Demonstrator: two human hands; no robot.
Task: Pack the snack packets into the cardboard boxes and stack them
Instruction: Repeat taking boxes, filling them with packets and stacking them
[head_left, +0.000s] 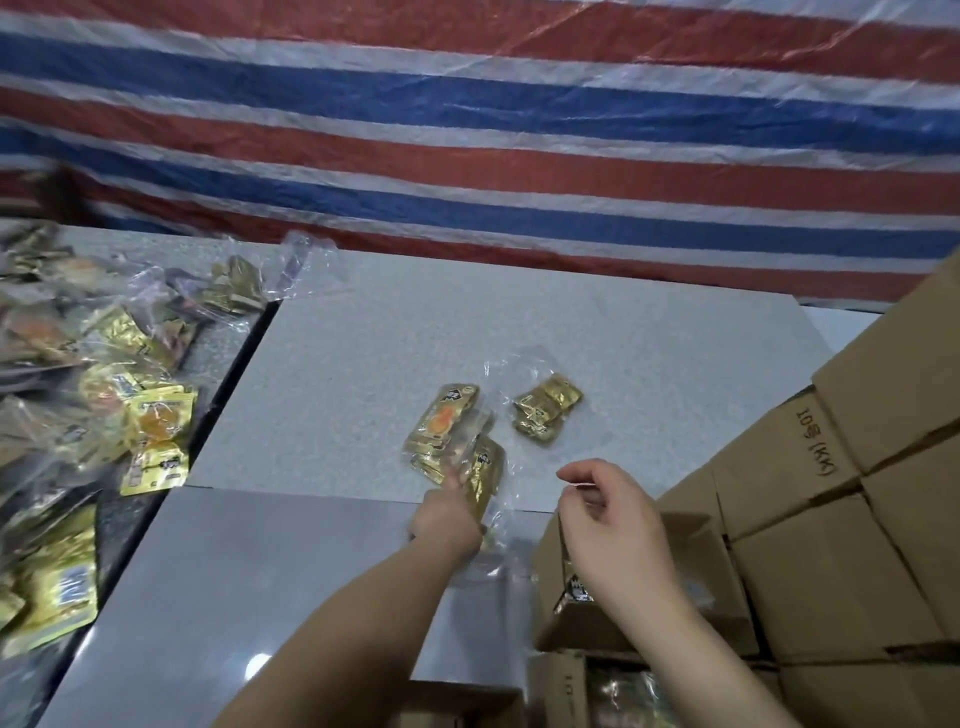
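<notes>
A clear bag of gold snack packets (452, 436) lies in the middle of the grey table (363, 374). My left hand (448, 517) reaches onto its near end; one finger lies stretched along the bag and the others curl at its edge. A second, smaller bag of gold packets (548, 415) lies just to the right. My right hand (605, 512) hovers with loosely curled fingers and holds nothing, above an open cardboard box (717, 566). A packet (575, 587) shows inside that box.
A big heap of bagged gold packets (104, 415) covers the left side. Closed cardboard boxes (857, 467) are stacked at the right. Another open box with packets (623, 691) sits at the bottom edge. A striped tarp (467, 130) hangs behind the table.
</notes>
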